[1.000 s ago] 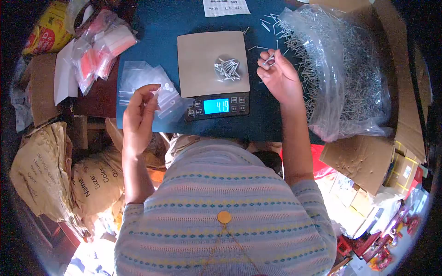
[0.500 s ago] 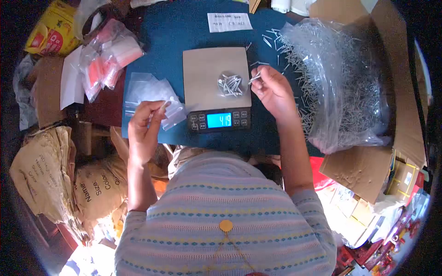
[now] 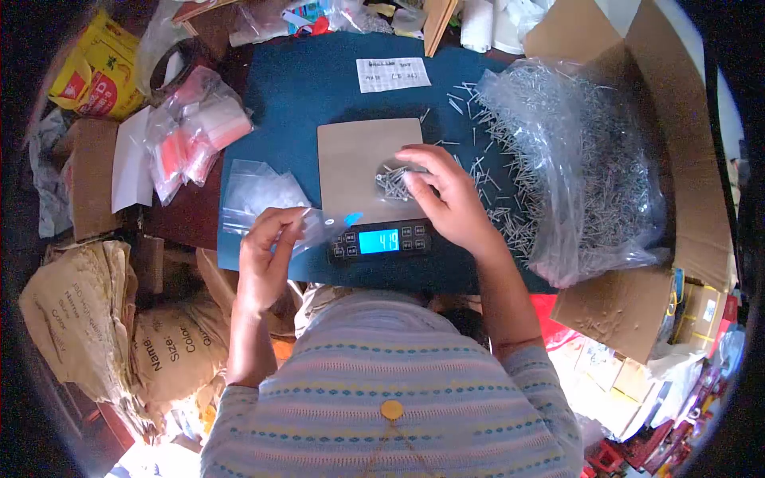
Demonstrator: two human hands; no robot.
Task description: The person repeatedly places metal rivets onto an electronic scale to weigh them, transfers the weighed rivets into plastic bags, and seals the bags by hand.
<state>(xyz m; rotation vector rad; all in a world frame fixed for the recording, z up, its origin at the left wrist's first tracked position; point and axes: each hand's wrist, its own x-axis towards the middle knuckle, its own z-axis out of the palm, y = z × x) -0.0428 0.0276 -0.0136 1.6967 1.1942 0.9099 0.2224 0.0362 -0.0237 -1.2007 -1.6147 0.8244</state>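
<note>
The left hand (image 3: 272,247) pinches a bag (image 3: 317,229) by the scale (image 3: 347,163). On the scale sits a cup of screws (image 3: 390,184) — the right hand (image 3: 449,195) curves at it, thumb and fingers apart; whether it grips, I cannot tell.

Screws (image 3: 389,185) on scale (image 3: 355,159) partly hidden

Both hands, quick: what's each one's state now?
Left hand: closed, pinching a clear plastic bag.
Right hand: at the metal fasteners; whether gripping, cannot tell.

Bench (image 3: 295,95), blue top: digital scale (image 3: 343,163); written slip (image 3: 393,75); clear bags (image 3: 267,191); loose fasteners (image 3: 510,131), probably screws; large filled plastic bag (image 3: 562,175).
</note>
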